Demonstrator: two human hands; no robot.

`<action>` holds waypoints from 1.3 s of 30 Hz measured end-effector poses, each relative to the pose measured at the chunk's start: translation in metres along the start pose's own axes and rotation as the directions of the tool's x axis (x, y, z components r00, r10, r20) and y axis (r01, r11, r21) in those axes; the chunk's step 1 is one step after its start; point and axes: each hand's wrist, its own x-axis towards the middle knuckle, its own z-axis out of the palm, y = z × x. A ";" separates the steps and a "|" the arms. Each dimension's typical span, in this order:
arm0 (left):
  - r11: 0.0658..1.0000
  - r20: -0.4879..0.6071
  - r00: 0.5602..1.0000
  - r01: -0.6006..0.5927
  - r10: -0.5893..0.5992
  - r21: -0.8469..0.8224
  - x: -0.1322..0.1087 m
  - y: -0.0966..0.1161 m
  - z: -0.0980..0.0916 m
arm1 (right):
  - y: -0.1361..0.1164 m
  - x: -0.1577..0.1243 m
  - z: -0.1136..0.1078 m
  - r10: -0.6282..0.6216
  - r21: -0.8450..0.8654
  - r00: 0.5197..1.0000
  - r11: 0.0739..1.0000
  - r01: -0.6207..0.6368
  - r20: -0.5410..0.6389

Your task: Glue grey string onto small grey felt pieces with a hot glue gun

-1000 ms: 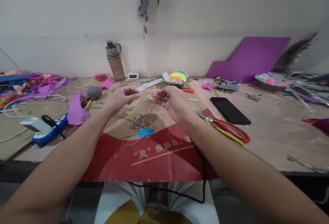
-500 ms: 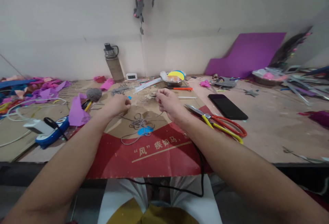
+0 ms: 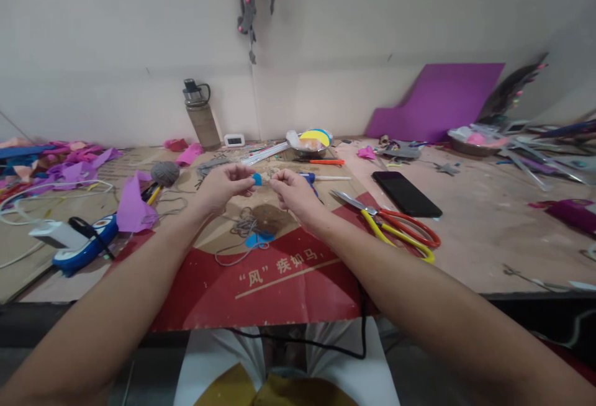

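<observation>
My left hand (image 3: 227,187) is raised over the brown card, thumb and fingers closed at the edge of a small blue piece (image 3: 257,179). Close on its right, my right hand (image 3: 294,192) makes a pinch. Its fingertips face the left hand's, with a small gap between; what sits in the pinch is too small to make out. Below the hands lies a loose tangle of grey yarn (image 3: 244,225), with a loop trailing over a blue disc (image 3: 261,239). A blue glue gun (image 3: 308,177) with a pale stick shows partly behind my right hand.
Right of my forearm lie red-and-yellow-handled scissors (image 3: 395,226) and a black phone (image 3: 406,193). A grey yarn ball (image 3: 164,173), purple felt (image 3: 135,204) and a blue power strip (image 3: 86,248) are at left. A bottle (image 3: 202,123) and bowl (image 3: 307,145) stand behind.
My left hand has moved right, its fingers extending towards my right hand, and the small blue piece has come along with it. The right hand has shifted slightly left, uncovering the glue gun.
</observation>
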 end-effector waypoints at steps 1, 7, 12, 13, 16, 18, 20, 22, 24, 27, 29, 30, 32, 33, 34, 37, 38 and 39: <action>1.000 0.003 1.000 -0.025 0.025 0.001 0.000 0.000 0.002 | 0.001 0.000 0.000 -0.010 0.001 1.000 1.000 0.010 0.005; 0.975 -0.020 0.982 -0.185 0.189 0.122 -0.004 0.000 0.008 | 0.001 -0.002 0.002 -0.031 0.045 0.998 0.999 0.028 0.063; 0.763 -0.037 0.844 -0.464 0.535 0.449 -0.017 0.014 0.009 | -0.004 -0.006 0.004 0.001 0.111 0.999 0.994 -0.004 0.032; 0.690 -0.010 0.799 -0.513 0.601 0.510 -0.019 0.016 0.008 | -0.005 -0.006 0.004 0.011 0.117 1.000 0.993 -0.013 0.018; 0.540 0.054 0.696 -0.601 0.716 0.590 -0.022 0.019 0.004 | -0.009 -0.009 0.003 0.024 0.116 1.000 0.993 -0.023 0.001; 0.493 0.073 0.665 -0.618 0.743 0.612 -0.022 0.018 0.002 | -0.012 -0.011 0.002 0.014 0.115 1.000 0.993 -0.013 -0.005; 0.466 0.089 0.658 -0.616 0.748 0.635 -0.022 0.016 0.001 | -0.015 -0.012 0.002 -0.014 0.127 1.000 0.992 0.015 -0.015; 0.460 0.098 0.658 -0.617 0.747 0.639 -0.022 0.015 0.001 | -0.017 -0.013 0.001 -0.063 0.153 0.998 0.986 0.066 -0.021; 0.472 0.097 0.659 -0.626 0.746 0.621 -0.023 0.014 0.002 | -0.019 -0.013 0.000 -0.114 0.170 0.993 0.979 0.115 -0.019; 0.532 0.054 0.684 -0.612 0.727 0.585 -0.023 0.013 0.005 | -0.020 -0.012 0.000 -0.159 0.162 0.987 0.974 0.156 0.005; 0.615 -0.023 0.727 -0.563 0.686 0.551 -0.022 0.013 0.008 | -0.020 -0.012 0.000 -0.174 0.152 0.984 0.974 0.169 0.020; 0.670 -0.067 0.757 -0.530 0.650 0.520 -0.022 0.013 0.010 | -0.020 -0.012 0.000 -0.176 0.146 0.984 0.974 0.171 0.022; 0.785 -0.139 0.823 -0.455 0.551 0.420 -0.021 0.014 0.015 | -0.020 -0.012 0.000 -0.165 0.128 0.986 0.979 0.161 0.017; 0.837 -0.157 0.856 -0.418 0.493 0.353 -0.021 0.015 0.017 | -0.020 -0.012 0.000 -0.156 0.119 0.988 0.981 0.154 0.015; 0.880 -0.156 0.887 -0.382 0.435 0.283 -0.021 0.016 0.019 | -0.020 -0.012 0.000 -0.149 0.112 0.989 0.983 0.146 0.013; 0.951 -0.120 0.946 -0.292 0.303 0.100 -0.021 0.017 0.024 | -0.019 -0.011 0.000 -0.131 0.103 0.991 0.986 0.128 0.023; 0.963 -0.116 0.956 -0.265 0.269 0.048 -0.020 0.017 0.026 | -0.018 -0.011 0.000 -0.124 0.101 0.992 0.987 0.121 0.025; 0.971 -0.115 0.965 -0.239 0.236 -0.006 -0.020 0.016 0.027 | -0.017 -0.011 0.000 -0.119 0.103 0.993 0.988 0.116 0.023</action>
